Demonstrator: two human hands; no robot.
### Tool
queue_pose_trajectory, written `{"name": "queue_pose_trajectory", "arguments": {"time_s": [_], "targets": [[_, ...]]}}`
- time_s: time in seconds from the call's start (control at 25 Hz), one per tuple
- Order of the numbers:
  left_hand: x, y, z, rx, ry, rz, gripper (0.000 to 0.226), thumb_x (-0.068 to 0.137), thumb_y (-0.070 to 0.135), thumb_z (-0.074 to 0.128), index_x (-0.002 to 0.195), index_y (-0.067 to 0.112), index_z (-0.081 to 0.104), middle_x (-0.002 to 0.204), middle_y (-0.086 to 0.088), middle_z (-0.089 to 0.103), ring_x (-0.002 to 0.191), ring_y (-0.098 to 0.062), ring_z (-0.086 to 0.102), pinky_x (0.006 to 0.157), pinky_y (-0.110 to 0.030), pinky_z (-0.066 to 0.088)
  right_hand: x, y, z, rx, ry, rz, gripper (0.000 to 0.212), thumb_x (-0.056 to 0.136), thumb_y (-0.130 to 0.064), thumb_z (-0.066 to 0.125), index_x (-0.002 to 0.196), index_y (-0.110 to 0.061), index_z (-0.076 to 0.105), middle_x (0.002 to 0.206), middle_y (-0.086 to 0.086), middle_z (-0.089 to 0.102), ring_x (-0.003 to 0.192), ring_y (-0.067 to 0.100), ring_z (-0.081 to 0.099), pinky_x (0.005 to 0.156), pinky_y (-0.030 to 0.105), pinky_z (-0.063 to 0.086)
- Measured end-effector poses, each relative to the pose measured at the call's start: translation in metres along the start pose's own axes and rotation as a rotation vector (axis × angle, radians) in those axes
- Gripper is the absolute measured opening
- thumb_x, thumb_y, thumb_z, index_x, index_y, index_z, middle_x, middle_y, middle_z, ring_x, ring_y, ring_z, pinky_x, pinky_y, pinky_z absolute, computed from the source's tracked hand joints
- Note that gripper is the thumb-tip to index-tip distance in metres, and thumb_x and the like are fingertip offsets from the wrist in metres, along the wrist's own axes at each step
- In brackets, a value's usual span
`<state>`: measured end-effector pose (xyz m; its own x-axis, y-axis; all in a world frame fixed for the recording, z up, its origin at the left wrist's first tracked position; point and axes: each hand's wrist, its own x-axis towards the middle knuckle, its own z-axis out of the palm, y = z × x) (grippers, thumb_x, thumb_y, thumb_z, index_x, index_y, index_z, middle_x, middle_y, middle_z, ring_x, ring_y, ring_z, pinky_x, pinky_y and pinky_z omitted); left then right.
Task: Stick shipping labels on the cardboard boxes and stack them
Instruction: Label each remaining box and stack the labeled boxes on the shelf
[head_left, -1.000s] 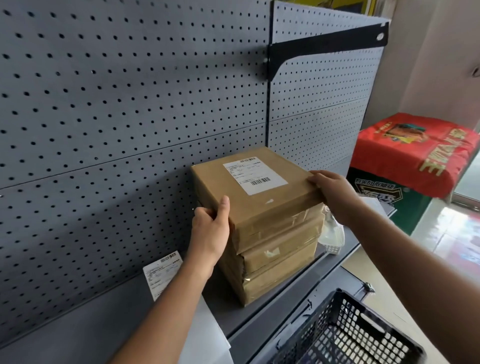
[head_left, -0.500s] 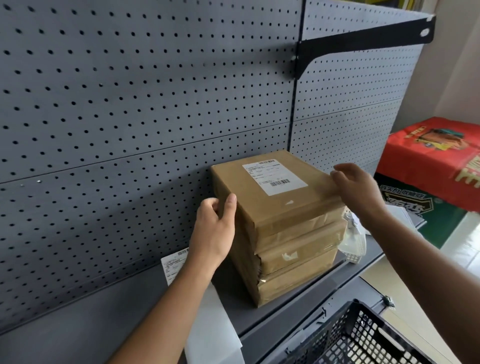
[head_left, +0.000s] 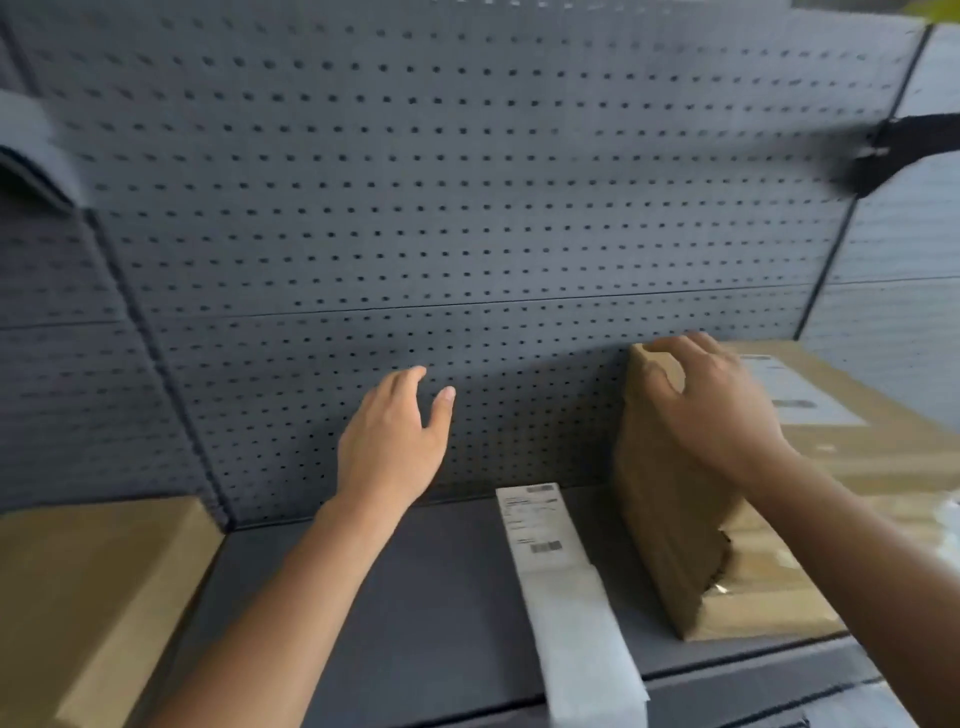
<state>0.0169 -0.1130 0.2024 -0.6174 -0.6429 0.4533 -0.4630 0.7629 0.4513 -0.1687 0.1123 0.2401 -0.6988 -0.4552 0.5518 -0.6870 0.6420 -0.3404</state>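
- Stack of cardboard boxes: stands at the right end of the grey shelf, back edge close to the pegboard wall. Brown, taped; seams along the front face show layers, but blur hides the count.
- Top box: carries a white shipping label on its upper face, print unreadable from motion blur.
- Right hand: lies on the top box's near-left upper corner, fingers bent over the far edge, thumb towards the left face. Blurred; cannot tell whether it grips the corner or only rests there.
- Left hand: raised in front of the pegboard wall, well apart from the stack, fingers loosely extended, thumb spread out. Holds nothing, touches nothing.
- Label strip: long white backing paper lying flat on the shelf, just left of the stack, between the two forearms. One printed label with barcodes sits at its far end; the near end overhangs the shelf's front edge.
- Second cardboard box: lower left, at the shelf's left end, only partly in frame.
- Black bracket: fixed high on the wall at right, smeared by blur.
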Motion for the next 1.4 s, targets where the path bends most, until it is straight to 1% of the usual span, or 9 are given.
{"name": "queue_pose_trajectory", "arguments": {"time_s": [0.28, 0.48, 0.76, 0.92, 1.0, 1.08, 1.16, 1.28, 1.4], "targets": [[-0.034, -0.161, -0.095, 0.162, 0.111, -0.267, 0.057, 0.102, 0.055, 0.036, 0.144, 0.020, 0.049, 0.147, 0.002, 0.054, 0.134, -0.022, 0.050, 0.096, -0.043, 0.047, -0.011, -0.152, 0.088, 0.124, -0.138, -0.225, 0.035, 0.098, -0.034, 0.052, 0.129, -0.021, 0.062, 0.130, 0.004, 0.062, 0.126, 0.027, 0.051, 0.096, 0.043, 0.046], [-0.074, -0.259, -0.142, 0.269, 0.092, -0.420, 0.057, 0.102, 0.055, 0.035, 0.145, 0.020, 0.049, 0.146, -0.003, 0.055, 0.130, -0.026, 0.053, 0.088, -0.041, 0.050, -0.042, -0.253, 0.144, 0.166, -0.208, -0.418, 0.035, 0.098, -0.030, 0.054, 0.128, -0.016, 0.064, 0.125, 0.007, 0.065, 0.119, 0.030, 0.055, 0.099, 0.042, 0.046], [-0.125, -0.361, -0.169, 0.338, 0.024, -0.591, 0.058, 0.102, 0.054, 0.036, 0.147, 0.018, 0.046, 0.147, -0.006, 0.053, 0.131, -0.028, 0.052, 0.099, -0.045, 0.049, -0.098, -0.351, 0.210, 0.263, -0.409, -0.473, 0.037, 0.100, -0.033, 0.051, 0.132, -0.018, 0.059, 0.131, 0.002, 0.060, 0.120, 0.025, 0.055, 0.098, 0.040, 0.046], [-0.149, -0.407, -0.169, 0.321, 0.000, -0.672, 0.060, 0.103, 0.050, 0.038, 0.150, 0.013, 0.042, 0.149, -0.010, 0.051, 0.136, -0.030, 0.047, 0.106, -0.046, 0.044, -0.133, -0.382, 0.239, 0.337, -0.635, -0.357, 0.046, 0.101, -0.038, 0.046, 0.144, -0.024, 0.043, 0.142, -0.002, 0.047, 0.116, 0.022, 0.057, 0.086, 0.037, 0.049], [-0.158, -0.424, -0.165, 0.208, -0.030, -0.762, 0.064, 0.103, 0.051, 0.038, 0.153, 0.012, 0.036, 0.152, -0.012, 0.046, 0.139, -0.032, 0.044, 0.107, -0.049, 0.043, -0.151, -0.391, 0.246, 0.426, -0.763, -0.248, 0.052, 0.101, -0.039, 0.045, 0.150, -0.025, 0.032, 0.149, -0.003, 0.037, 0.114, 0.019, 0.056, 0.086, 0.035, 0.048], [-0.162, -0.434, -0.161, 0.037, -0.051, -0.866, 0.066, 0.102, 0.053, 0.039, 0.155, 0.013, 0.032, 0.155, -0.013, 0.043, 0.139, -0.034, 0.044, 0.108, -0.051, 0.042, -0.167, -0.398, 0.253, 0.547, -0.868, -0.106, 0.059, 0.102, -0.038, 0.046, 0.154, -0.024, 0.023, 0.153, -0.003, 0.029, 0.104, 0.012, 0.049, 0.087, 0.030, 0.042], [-0.164, -0.439, -0.160, -0.091, -0.019, -0.908, 0.066, 0.102, 0.052, 0.042, 0.154, 0.013, 0.035, 0.153, -0.013, 0.046, 0.137, -0.035, 0.047, 0.108, -0.049, 0.041, -0.178, -0.401, 0.260, 0.658, -0.979, 0.067, 0.061, 0.101, -0.036, 0.049, 0.154, -0.024, 0.021, 0.148, -0.004, 0.031, 0.105, 0.010, 0.041, 0.089, 0.028, 0.036], [-0.163, -0.437, -0.160, -0.177, 0.052, -0.931, 0.060, 0.102, 0.049, 0.046, 0.148, 0.011, 0.046, 0.145, -0.011, 0.055, 0.132, -0.033, 0.052, 0.105, -0.043, 0.041, -0.191, -0.403, 0.269, 0.789, -1.092, 0.314, 0.054, 0.098, -0.040, 0.054, 0.145, -0.029, 0.031, 0.144, -0.004, 0.043, 0.123, 0.017, 0.047, 0.097, 0.032, 0.039], [-0.163, -0.428, -0.159, -0.230, 0.069, -0.989, 0.056, 0.101, 0.051, 0.047, 0.140, 0.011, 0.055, 0.138, -0.010, 0.060, 0.126, -0.033, 0.055, 0.100, -0.043, 0.043, -0.193, -0.399, 0.271, 0.833, -1.125, 0.398, 0.054, 0.097, -0.040, 0.056, 0.144, -0.030, 0.033, 0.137, -0.004, 0.051, 0.121, 0.019, 0.053, 0.099, 0.033, 0.044]]}}
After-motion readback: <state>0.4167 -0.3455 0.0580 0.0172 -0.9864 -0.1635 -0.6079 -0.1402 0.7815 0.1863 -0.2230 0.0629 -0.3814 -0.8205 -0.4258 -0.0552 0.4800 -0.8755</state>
